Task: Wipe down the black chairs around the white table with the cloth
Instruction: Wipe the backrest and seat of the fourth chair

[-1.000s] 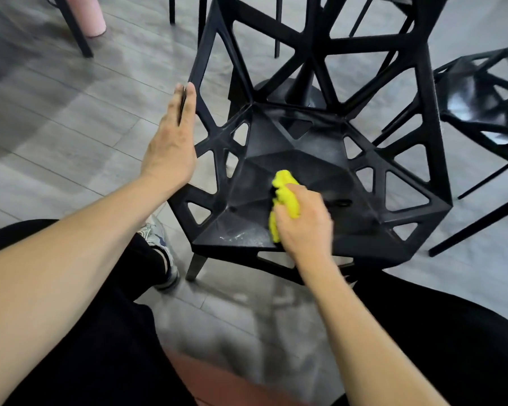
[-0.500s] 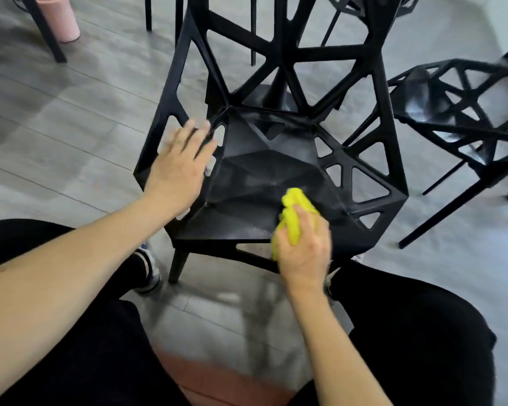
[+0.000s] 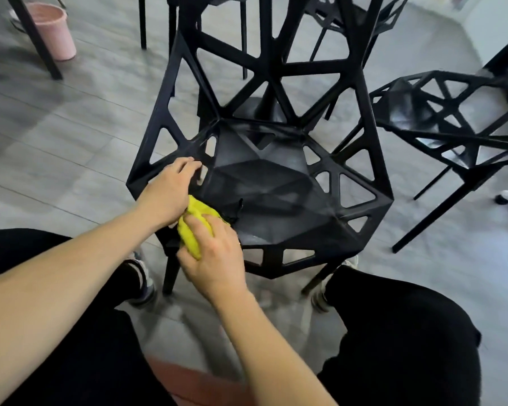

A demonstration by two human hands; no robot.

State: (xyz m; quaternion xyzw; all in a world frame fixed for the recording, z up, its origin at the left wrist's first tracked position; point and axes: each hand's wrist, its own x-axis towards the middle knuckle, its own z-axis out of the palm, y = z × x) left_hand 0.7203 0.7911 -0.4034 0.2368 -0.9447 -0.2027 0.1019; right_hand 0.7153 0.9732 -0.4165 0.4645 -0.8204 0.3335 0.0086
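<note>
Head view, looking down on a black lattice chair (image 3: 264, 183) standing on grey floorboards (image 3: 56, 136). The top of the chair's backrest was cut off by the upper edge, and its front legs were partly hidden by the seat. A second black chair (image 3: 446, 124) to the right was blurred and cropped at the right edge; further chair legs above could not be made out clearly. A pink bin (image 3: 56, 30) stood at the upper left, its rim partly cut off behind a dark leg. The white table could not be identified with certainty.

The right hand (image 3: 214, 256) gripped a bunched yellow cloth (image 3: 195, 227), fingers curled over it, at the front left corner of the seat; much of the cloth was covered by that hand. The left hand (image 3: 167, 191) rested on the left edge of the seat just beside the cloth, its fingers bent over the lattice rim; whether they closed fully around a strut was hidden. The two hands nearly touched.

A small dark cord-like shape (image 3: 238, 209) on the seat beside the cloth was too indistinct to name. No lettering or brand was legible.
</note>
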